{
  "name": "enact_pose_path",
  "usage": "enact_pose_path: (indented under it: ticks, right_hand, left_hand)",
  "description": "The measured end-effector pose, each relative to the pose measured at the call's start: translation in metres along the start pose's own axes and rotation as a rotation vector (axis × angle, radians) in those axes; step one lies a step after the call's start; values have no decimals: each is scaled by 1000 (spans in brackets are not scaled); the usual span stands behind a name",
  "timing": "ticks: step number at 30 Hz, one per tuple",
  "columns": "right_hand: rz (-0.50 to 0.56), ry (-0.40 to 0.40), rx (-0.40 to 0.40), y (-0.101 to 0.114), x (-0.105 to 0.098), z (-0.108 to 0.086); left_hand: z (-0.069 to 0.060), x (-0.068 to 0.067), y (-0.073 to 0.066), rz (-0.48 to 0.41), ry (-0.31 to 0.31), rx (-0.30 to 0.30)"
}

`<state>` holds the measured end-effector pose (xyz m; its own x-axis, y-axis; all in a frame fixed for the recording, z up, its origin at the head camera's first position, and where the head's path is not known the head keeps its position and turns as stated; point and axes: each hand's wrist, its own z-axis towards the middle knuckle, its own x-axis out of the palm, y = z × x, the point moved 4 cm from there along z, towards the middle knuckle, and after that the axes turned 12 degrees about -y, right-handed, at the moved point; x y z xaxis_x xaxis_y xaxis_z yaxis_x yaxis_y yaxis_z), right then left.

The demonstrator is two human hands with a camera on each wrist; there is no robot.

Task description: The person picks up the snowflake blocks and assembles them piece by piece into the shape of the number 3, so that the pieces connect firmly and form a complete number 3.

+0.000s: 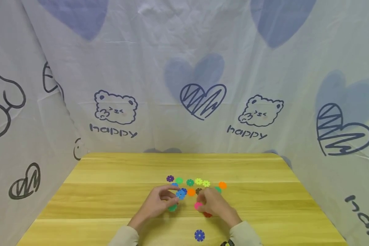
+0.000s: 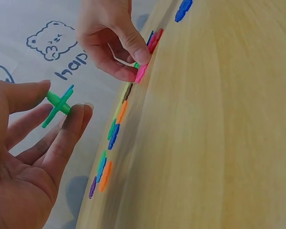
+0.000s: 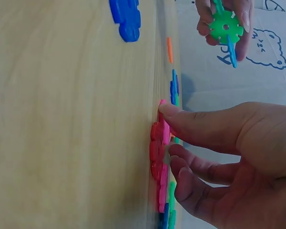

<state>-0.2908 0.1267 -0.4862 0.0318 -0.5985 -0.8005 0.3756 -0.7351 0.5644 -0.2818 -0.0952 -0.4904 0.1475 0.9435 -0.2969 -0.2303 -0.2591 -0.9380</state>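
Observation:
Pinched between the thumb and fingers of my left hand (image 1: 156,204) (image 2: 43,143) are joined notched discs: a green disc (image 2: 57,109) (image 3: 226,27) with a light blue disc (image 1: 180,194) (image 3: 231,51) slotted across it, and another green piece. My right hand (image 1: 216,205) (image 2: 109,38) (image 3: 219,157) has its thumb and fingers at a pink disc (image 1: 198,205) (image 2: 141,73) (image 3: 165,129) low over the table. Right beside that disc lies a red disc (image 1: 207,215) (image 3: 156,150), partly covered by the hand in the head view.
Loose discs lie beyond and between the hands: purple (image 1: 170,178), yellow (image 1: 198,181), orange (image 1: 191,192), brown (image 1: 198,191) and others. A dark blue disc (image 1: 199,235) lies near the front of the wooden table (image 1: 110,184). Printed cloth (image 1: 160,119) hangs behind and at both sides.

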Motion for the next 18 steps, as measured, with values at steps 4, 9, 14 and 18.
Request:
enact_pose_path:
  ticks: [4, 9, 14, 18]
  right_hand:
    - [8, -17, -17, 2, 0, 0]
    - [32, -26, 2, 2, 1, -1]
    - [63, -26, 13, 0, 0, -2]
    - [133, -22, 33, -2, -2, -1]
  left_hand:
    - [-1, -1, -1, 16, -2, 5]
    - [-2, 0, -1, 27, 3, 8]
    - [-2, 0, -1, 20, 6, 11]
    - [-3, 0, -3, 15, 5, 13]
